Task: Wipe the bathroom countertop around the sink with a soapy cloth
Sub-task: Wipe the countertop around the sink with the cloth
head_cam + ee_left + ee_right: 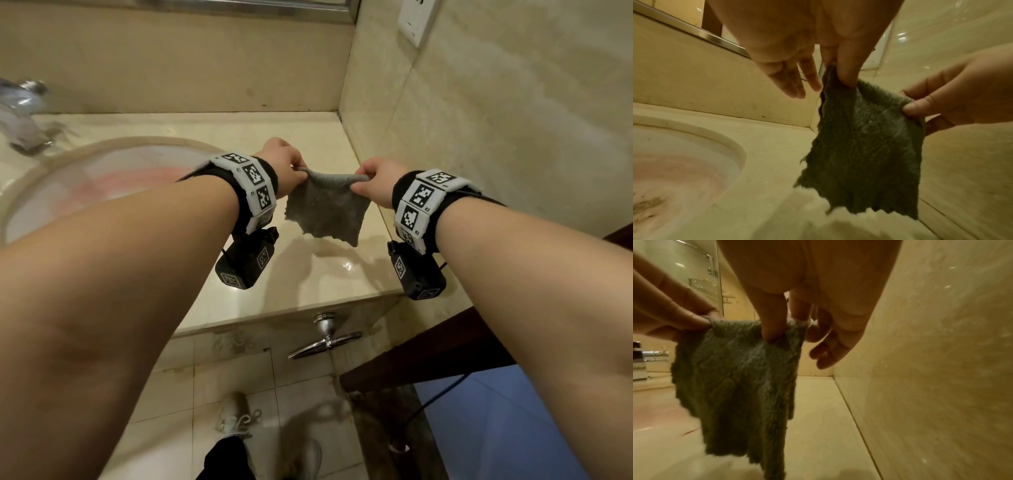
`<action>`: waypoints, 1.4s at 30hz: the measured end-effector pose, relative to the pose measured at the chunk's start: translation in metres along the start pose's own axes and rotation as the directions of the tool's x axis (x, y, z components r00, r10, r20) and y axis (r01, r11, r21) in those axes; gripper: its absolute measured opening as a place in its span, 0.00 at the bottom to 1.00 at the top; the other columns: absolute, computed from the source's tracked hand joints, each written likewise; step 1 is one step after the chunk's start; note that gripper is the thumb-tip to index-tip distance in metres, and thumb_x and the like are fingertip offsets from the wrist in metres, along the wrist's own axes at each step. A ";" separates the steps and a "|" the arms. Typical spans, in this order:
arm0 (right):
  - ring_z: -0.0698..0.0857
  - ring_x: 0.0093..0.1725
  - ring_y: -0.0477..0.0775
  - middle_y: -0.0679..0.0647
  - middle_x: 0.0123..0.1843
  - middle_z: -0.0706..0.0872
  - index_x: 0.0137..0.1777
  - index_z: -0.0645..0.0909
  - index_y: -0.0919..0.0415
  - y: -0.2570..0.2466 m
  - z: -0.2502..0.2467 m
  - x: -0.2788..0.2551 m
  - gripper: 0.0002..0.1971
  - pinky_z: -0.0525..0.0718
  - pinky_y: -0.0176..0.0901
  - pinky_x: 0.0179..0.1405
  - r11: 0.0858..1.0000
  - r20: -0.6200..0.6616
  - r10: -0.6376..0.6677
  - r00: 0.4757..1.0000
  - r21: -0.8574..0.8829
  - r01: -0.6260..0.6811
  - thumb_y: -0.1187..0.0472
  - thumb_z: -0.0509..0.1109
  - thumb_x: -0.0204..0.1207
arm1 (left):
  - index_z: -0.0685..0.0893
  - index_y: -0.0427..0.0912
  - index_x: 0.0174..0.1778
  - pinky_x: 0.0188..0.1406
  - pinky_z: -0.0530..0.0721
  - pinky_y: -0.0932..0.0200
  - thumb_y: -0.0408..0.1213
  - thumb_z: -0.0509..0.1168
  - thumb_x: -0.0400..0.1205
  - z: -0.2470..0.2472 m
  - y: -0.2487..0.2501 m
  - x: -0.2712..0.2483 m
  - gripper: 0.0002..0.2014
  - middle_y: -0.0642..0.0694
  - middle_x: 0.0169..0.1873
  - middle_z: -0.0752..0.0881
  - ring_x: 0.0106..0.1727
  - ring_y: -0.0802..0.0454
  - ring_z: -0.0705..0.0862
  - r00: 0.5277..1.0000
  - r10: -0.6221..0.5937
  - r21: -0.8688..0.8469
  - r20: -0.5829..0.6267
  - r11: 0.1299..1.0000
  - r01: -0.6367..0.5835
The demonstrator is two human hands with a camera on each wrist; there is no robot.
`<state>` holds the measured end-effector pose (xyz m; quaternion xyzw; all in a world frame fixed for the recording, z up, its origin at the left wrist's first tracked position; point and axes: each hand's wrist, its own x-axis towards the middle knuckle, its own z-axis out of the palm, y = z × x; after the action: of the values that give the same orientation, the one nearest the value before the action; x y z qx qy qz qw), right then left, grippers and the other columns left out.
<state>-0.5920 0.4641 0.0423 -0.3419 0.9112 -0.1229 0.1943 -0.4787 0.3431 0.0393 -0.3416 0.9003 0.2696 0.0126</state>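
Note:
A small grey terry cloth (325, 209) hangs spread out above the beige marble countertop (301, 281), to the right of the round sink (102, 178). My left hand (286, 168) pinches its upper left corner and my right hand (375, 183) pinches its upper right corner. In the left wrist view the cloth (865, 146) dangles from my left hand (840, 71), with my right hand (925, 105) on its far corner. In the right wrist view the thumb and a finger of my right hand (783, 327) nip the cloth (737, 378) while the other fingers hang loose.
A chrome tap (20, 113) stands at the back left of the sink. Tiled walls close the counter at the back and on the right (496, 137). Below the counter's front edge is a chrome lever handle (325, 339); a dark wooden door edge (445, 335) is at the right.

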 end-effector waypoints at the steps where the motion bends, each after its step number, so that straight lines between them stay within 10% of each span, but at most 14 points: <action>1: 0.83 0.59 0.58 0.57 0.61 0.85 0.63 0.81 0.60 0.000 -0.002 0.000 0.15 0.80 0.48 0.56 1.000 0.020 0.006 1.000 -0.019 -0.006 0.56 0.64 0.80 | 0.81 0.38 0.65 0.65 0.76 0.51 0.39 0.57 0.86 0.002 0.002 -0.001 0.15 0.39 0.67 0.78 0.67 0.42 0.79 0.999 0.001 -0.042 0.034 0.999 0.000; 9: 0.86 0.48 0.58 0.59 0.51 0.86 0.58 0.82 0.65 0.023 0.019 0.002 0.14 0.84 0.47 0.45 0.987 0.223 0.114 0.968 -0.136 -0.085 0.55 0.64 0.81 | 0.79 0.35 0.64 0.49 0.86 0.48 0.34 0.57 0.86 0.051 0.000 -0.001 0.13 0.36 0.51 0.82 0.47 0.41 0.83 0.977 -0.049 -0.269 0.206 0.957 0.104; 14: 0.76 0.69 0.64 0.61 0.73 0.71 0.72 0.70 0.59 0.047 0.076 0.002 0.22 0.76 0.53 0.68 0.981 0.064 0.102 0.993 -0.170 -0.090 0.57 0.64 0.80 | 0.71 0.41 0.75 0.68 0.77 0.49 0.36 0.61 0.82 0.095 -0.025 0.008 0.23 0.38 0.72 0.74 0.69 0.37 0.77 0.982 -0.097 0.067 0.162 0.994 0.087; 22: 0.42 0.85 0.56 0.59 0.86 0.39 0.84 0.39 0.65 0.047 0.125 -0.019 0.36 0.44 0.45 0.84 0.902 0.313 -0.170 0.935 -0.332 0.275 0.53 0.55 0.85 | 0.39 0.35 0.83 0.83 0.45 0.54 0.47 0.52 0.87 0.133 -0.031 -0.010 0.37 0.39 0.84 0.39 0.85 0.44 0.42 0.907 0.087 0.479 0.412 0.826 -0.297; 42: 0.38 0.85 0.58 0.61 0.85 0.34 0.83 0.35 0.66 0.088 0.127 -0.029 0.40 0.41 0.47 0.85 0.943 0.292 0.194 0.937 -0.319 -0.096 0.50 0.56 0.84 | 0.37 0.38 0.83 0.83 0.39 0.54 0.53 0.48 0.86 0.173 0.029 -0.004 0.38 0.41 0.84 0.37 0.85 0.47 0.40 0.853 0.103 0.526 0.512 0.747 -0.406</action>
<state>-0.5665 0.5370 -0.0949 -0.3138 0.8987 0.0885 0.2934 -0.5216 0.4491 -0.0934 -0.1159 0.9482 0.0311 0.2942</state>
